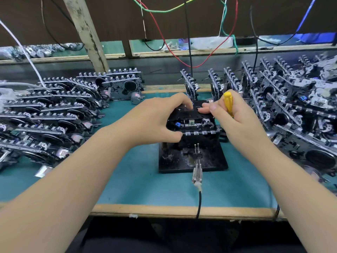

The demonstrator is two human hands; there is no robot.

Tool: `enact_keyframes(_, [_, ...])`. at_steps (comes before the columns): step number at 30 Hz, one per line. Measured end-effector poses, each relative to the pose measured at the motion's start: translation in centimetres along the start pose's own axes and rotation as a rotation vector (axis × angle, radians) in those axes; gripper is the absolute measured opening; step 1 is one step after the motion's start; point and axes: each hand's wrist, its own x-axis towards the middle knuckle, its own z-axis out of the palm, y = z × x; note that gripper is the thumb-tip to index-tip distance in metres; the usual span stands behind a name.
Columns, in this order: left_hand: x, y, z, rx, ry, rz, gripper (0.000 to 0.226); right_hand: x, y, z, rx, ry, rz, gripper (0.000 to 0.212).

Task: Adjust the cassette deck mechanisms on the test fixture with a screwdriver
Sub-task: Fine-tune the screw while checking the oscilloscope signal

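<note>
- A black cable [199,203] runs over the wooden front edge of the green bench [145,187] to a metal clip [197,175] at the base of the black test fixture [193,157]; where the cable goes below the edge is cut off
- Both bare forearms enter from the bottom corners and hide much of the bench to either side
- The cassette deck mechanism [193,123] sits on top of the fixture at mid-bench; its left end and part of its top are covered by the hands
- The left hand [155,119] grips the mechanism's left side, fingers curled over the top and thumb under the front edge
- The right hand [235,117] holds a yellow screwdriver [228,103] in curled fingers, handle pointing up, while its fingertips [205,109] rest on the mechanism's top; the blade is hidden behind the hand
- A pile of mechanisms [51,114] crowds the left of the bench and a taller stack [295,106] the right, both cut off by the frame
- Red, green, black and white wires [182,61] hang down behind the fixture in front of a blurred back shelf [164,52]
</note>
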Motion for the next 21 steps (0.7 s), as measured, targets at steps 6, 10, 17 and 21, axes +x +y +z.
enact_keyframes(6, [-0.7, -1.1, 1.8, -0.084, 0.04, 0.013, 0.047, -0.7, 0.6, 0.0, 0.062, 0.0, 0.022, 0.021])
enact_keyframes(10, [-2.2, -1.4, 3.6, -0.065, 0.118, -0.005, 0.064, -0.6, 1.1, -0.1, 0.091, -0.039, 0.018, 0.029])
enact_keyframes(17, [-2.3, 0.9, 7.8, -0.346, 0.378, -0.132, 0.076, -0.6, 1.3, -0.1, 0.098, -0.042, -0.002, 0.016])
enact_keyframes(21, [-1.6, 0.8, 9.2, -0.476, 0.481, -0.179, 0.062, -0.7, 1.4, -0.1, 0.104, -0.048, -0.002, 0.014])
